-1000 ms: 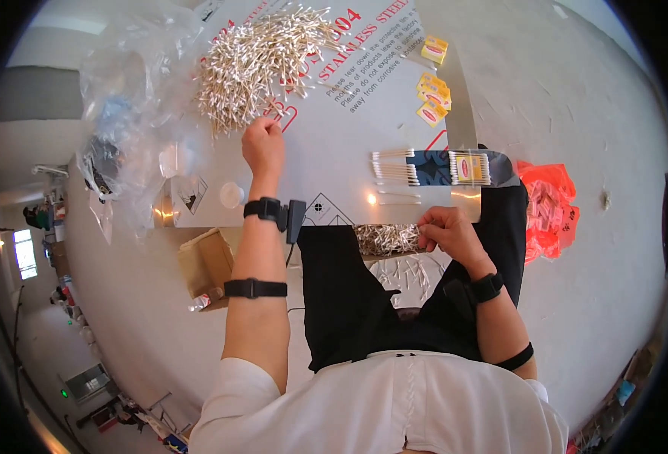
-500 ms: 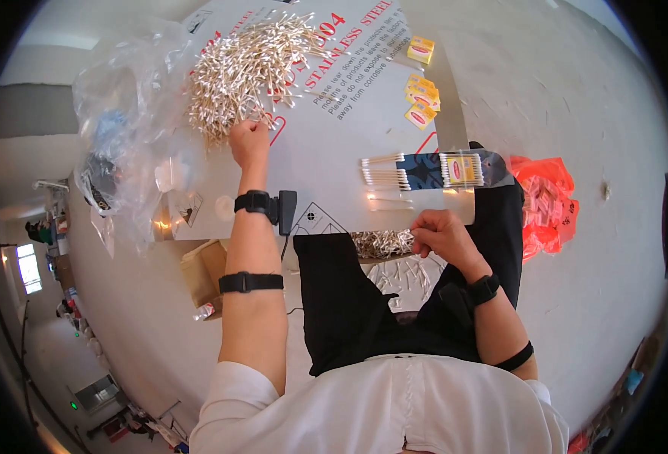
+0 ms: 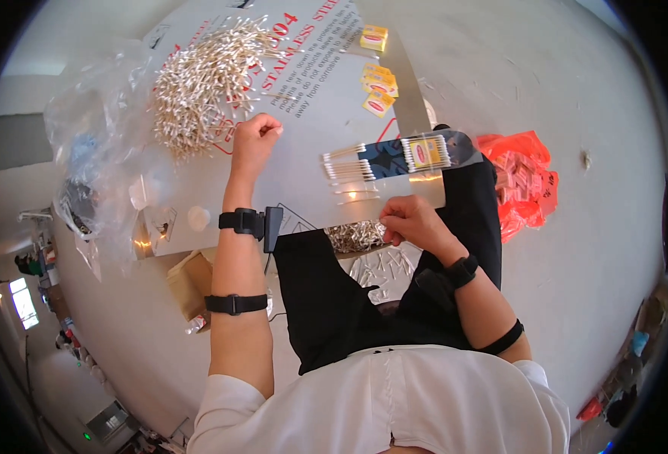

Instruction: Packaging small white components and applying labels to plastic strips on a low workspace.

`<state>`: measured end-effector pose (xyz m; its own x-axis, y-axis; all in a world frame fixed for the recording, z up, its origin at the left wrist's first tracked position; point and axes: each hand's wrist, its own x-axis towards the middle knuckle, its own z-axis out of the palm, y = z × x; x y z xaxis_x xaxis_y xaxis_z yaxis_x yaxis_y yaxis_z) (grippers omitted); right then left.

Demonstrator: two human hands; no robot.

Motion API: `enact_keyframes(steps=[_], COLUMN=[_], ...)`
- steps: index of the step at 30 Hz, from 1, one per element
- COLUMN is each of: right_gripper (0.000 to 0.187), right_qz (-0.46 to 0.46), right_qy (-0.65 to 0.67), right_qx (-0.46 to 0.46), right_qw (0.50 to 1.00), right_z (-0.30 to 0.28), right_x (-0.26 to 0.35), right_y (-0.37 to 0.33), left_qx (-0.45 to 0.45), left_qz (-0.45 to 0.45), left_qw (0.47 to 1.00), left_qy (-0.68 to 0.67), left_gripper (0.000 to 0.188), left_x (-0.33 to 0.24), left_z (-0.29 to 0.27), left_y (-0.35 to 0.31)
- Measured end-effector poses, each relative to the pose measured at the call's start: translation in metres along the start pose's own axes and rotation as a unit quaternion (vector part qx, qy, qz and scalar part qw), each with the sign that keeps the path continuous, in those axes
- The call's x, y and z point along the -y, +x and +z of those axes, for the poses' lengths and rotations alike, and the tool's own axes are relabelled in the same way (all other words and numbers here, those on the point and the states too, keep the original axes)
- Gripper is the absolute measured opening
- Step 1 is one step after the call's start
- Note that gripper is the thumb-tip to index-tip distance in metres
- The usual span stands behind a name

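Note:
A big heap of cotton swabs [image 3: 205,87] lies at the far left of the table. My left hand [image 3: 255,140] is just right of its near edge, fingers pinched; anything between them is too small to see. At the table's near edge my right hand [image 3: 419,227] is curled with thumb and fingertips together, and I cannot make out what it holds. Closest to it are several loose swabs in a row [image 3: 351,171], their ends on a dark blue strip [image 3: 385,160]. Farther right on that strip, more swabs surround a small yellow card [image 3: 427,152].
Yellow cards [image 3: 379,79] lie along the table's right side. A clear plastic bag [image 3: 84,144] slumps at the left. Below the near edge stand a box of swabs [image 3: 355,237] and a cardboard box [image 3: 190,284]. A red bag [image 3: 519,181] holds clear packages beyond my leg.
My left hand has drawn away from the heap toward the right, fingers still pinched. My right hand stays near the table's front edge. The whole view has shifted slightly.

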<state>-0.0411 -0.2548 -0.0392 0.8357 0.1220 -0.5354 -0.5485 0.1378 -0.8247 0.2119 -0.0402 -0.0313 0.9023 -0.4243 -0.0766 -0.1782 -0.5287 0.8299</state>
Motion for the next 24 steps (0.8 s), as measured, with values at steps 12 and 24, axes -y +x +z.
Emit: enact_keyframes(steps=[12,24], right_gripper=[0.010,0.011], right_qz=[0.008,0.010], right_qy=[-0.003,-0.021], right_qx=[-0.003,-0.013], right_qw=[1.000,1.000], right_z=[-0.003,-0.002], right_x=[-0.003,0.002], right_y=[0.000,-0.003], left_qx=[0.175,0.054], left_qz=[-0.011,-0.007], left_qw=[0.984,0.997], left_qy=[0.030,0.051], left_gripper=[0.006,0.011], left_x=[-0.032,-0.018], left_z=[0.009,0.024], left_y=[-0.067,-0.109])
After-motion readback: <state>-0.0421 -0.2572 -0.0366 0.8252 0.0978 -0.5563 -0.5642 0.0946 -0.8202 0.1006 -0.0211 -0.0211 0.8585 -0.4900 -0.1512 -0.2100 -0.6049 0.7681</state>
